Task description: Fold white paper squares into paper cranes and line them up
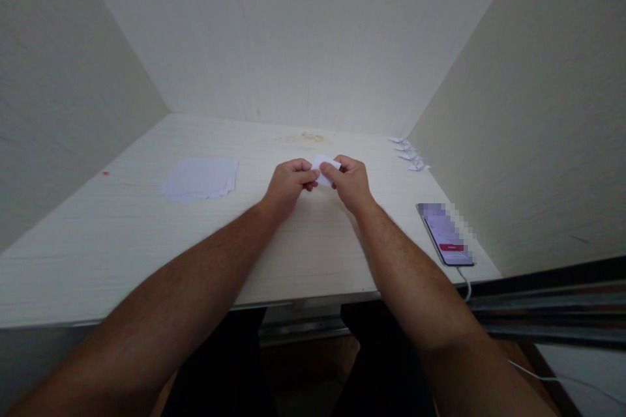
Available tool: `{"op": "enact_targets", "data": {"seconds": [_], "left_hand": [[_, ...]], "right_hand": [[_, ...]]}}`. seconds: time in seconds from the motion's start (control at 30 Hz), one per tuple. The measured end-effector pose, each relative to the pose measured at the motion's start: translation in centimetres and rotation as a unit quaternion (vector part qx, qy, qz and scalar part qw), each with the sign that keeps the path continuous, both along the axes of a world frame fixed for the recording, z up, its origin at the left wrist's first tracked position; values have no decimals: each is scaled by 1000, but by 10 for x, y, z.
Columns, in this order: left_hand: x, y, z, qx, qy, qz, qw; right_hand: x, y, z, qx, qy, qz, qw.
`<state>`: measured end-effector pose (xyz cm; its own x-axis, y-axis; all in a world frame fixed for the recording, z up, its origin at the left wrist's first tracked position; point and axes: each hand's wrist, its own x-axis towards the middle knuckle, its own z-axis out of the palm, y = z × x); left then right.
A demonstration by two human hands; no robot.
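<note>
A small piece of white paper (323,159), seemingly folded, is held up between my two hands over the middle of the white table. My left hand (292,184) pinches its left side between thumb and fingers. On the right side, my right hand (353,184) grips it, the thumb lying across its face. Both thumbs almost meet at the paper's centre. My fingers cover its edges, so its full shape is hidden.
Left on the table (298,254) lies a loose stack of white paper sheets (200,177). Several small folded paper pieces (411,155) line the back right, by the side wall. A phone (445,234) with a white cable (464,280) rests near the right front edge.
</note>
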<state>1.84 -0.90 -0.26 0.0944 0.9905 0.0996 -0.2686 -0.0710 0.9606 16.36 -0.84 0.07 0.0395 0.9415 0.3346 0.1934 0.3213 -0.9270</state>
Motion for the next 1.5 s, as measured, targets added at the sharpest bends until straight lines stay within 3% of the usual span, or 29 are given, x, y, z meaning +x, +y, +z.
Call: {"op": "enact_targets", "data": {"seconds": [0.27, 0.37, 0.7, 1.07, 1.3, 1.5], "left_hand": [[-1, 0, 4, -35, -32, -1, 999], [-1, 0, 4, -37, -43, -3, 998], [-2, 0, 6, -52, -63, 4, 997], [-6, 3, 4, -71, -73, 3, 995], [-7, 3, 5, -56, -61, -29, 996], [-10, 3, 7, -46, -44, -78, 995]], "right_hand": [[-5, -1, -6, -30, 49, 49, 997], [-6, -1, -7, -34, 61, 38, 997], [-8, -5, -3, -27, -21, 51, 998], [-4, -4, -5, -52, -13, 107, 993], [-5, -4, -3, -45, 77, 100, 991], [-2, -3, -3, -78, 156, 155, 972]]}}
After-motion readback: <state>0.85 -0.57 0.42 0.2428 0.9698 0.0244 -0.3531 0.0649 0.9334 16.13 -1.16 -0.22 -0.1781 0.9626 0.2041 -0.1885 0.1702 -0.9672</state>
